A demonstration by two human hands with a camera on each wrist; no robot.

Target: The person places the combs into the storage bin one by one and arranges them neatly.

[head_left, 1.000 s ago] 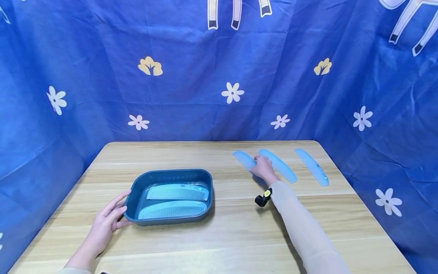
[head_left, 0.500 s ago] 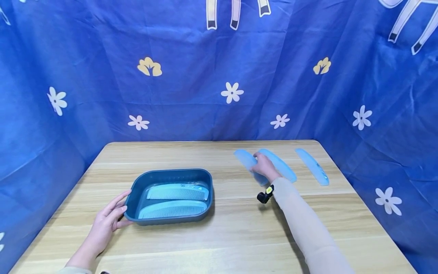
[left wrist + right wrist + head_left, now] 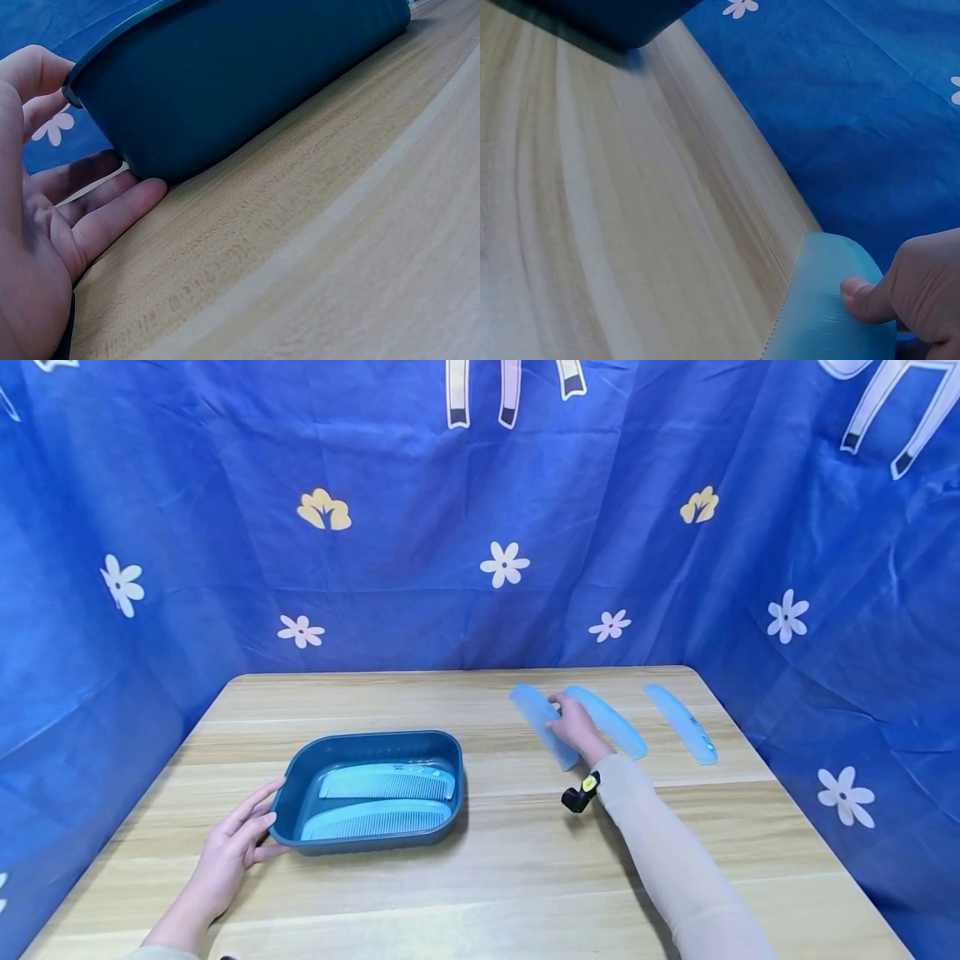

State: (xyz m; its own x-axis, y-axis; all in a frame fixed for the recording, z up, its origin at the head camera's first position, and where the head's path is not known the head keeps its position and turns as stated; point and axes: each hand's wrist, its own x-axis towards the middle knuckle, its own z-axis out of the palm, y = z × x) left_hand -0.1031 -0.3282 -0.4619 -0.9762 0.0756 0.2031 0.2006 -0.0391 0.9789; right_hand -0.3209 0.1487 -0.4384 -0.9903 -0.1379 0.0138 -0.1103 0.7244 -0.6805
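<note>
In the head view, my left hand holds the left end of a dark teal plastic basin. The left wrist view has fingers against its base and a bent finger at the rim. Two light blue combs, an upper comb and a lower comb, lie inside, teeth toward me. At the right, my right hand pinches another light blue comb. Its thumb presses the comb's face in the right wrist view, while the other fingers are mostly hidden behind it.
Right of the held comb lies a second loose comb, partly behind my hand. Farther right is another comb. All are on a wooden table, with a blue patterned curtain along its back and sides.
The held comb has tilted and turned slightly, so its near end now shows clear of my right hand. My left hand and the basin stay put; the head view shifts slightly.
</note>
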